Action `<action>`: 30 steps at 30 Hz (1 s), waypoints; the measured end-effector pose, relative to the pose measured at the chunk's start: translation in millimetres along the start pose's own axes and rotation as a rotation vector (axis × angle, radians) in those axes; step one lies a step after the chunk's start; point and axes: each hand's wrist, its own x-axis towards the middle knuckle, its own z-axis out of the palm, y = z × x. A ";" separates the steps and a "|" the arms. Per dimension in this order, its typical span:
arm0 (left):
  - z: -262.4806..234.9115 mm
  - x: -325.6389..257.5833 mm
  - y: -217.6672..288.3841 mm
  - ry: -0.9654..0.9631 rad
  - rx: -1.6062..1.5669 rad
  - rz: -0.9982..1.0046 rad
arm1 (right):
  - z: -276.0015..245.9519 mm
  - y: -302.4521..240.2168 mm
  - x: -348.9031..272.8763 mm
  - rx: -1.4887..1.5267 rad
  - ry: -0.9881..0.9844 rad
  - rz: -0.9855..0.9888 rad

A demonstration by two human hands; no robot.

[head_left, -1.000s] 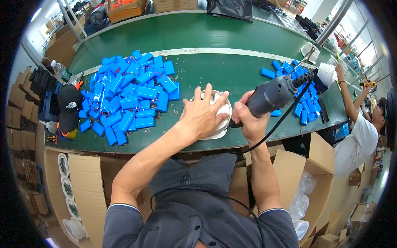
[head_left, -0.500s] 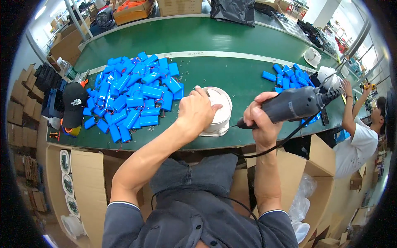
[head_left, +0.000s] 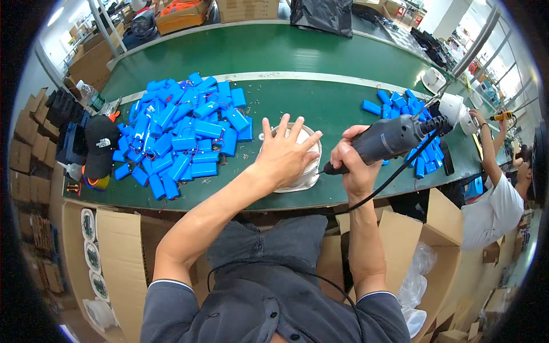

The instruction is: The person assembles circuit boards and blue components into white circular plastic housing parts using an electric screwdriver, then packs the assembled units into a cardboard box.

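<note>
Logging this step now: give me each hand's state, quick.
Left hand: open, fingers spread, pressed flat on the white round housing.
Right hand: closed around the grey electric screwdriver.

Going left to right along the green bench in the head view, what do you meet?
Black cap → big pile of blue battery packs → left hand flat on the white round housing → right hand gripping the grey electric screwdriver → smaller pile of blue packs.
</note>
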 end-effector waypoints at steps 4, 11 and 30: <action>-1.0 0.7 0.3 -0.005 -0.024 -0.001 | -0.7 2.2 -1.2 -0.019 0.014 0.012; -20.8 1.6 10.3 0.091 -0.212 0.372 | 4.3 -39.4 -5.2 0.161 -0.041 -0.103; -42.0 -22.8 -85.2 -0.245 0.254 -0.292 | 2.9 -4.5 -0.8 -0.112 0.040 0.033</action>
